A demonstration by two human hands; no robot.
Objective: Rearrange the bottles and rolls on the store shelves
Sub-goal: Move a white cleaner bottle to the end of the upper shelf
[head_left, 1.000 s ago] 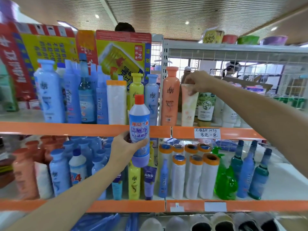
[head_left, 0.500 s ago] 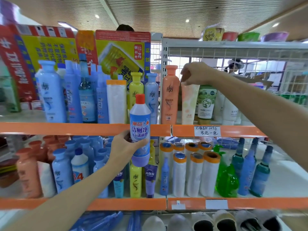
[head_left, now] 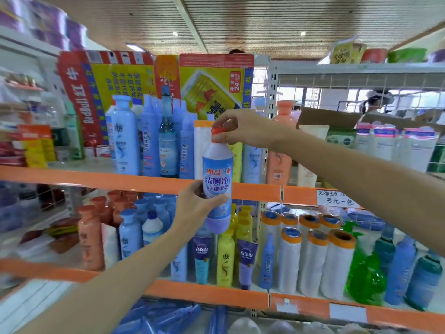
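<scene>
A white cleaner bottle [head_left: 217, 174] with a blue label and a red cap is held upright in front of the upper orange shelf [head_left: 134, 183]. My left hand [head_left: 197, 204] grips its lower body from the left. My right hand [head_left: 240, 128] pinches the red cap from above. Blue, yellow and peach bottles [head_left: 125, 136] and a white roll with an orange end [head_left: 199, 150] stand on the upper shelf behind it. Several orange-capped white rolls [head_left: 313, 256] stand on the lower shelf.
The lower shelf [head_left: 207, 291] carries peach and blue bottles at left, tubes in the middle, green and teal bottles [head_left: 363, 278] at right. Red-and-yellow cartons [head_left: 149, 78] stand behind the top row. A cream tube [head_left: 310, 150] stands right of the peach bottle [head_left: 280, 150]. A handwritten price tag [head_left: 337, 198] hangs on the shelf edge.
My right hand left the cream tube on the upper shelf and moved left onto the red cap of the cleaner bottle. My left hand kept its hold on the bottle.
</scene>
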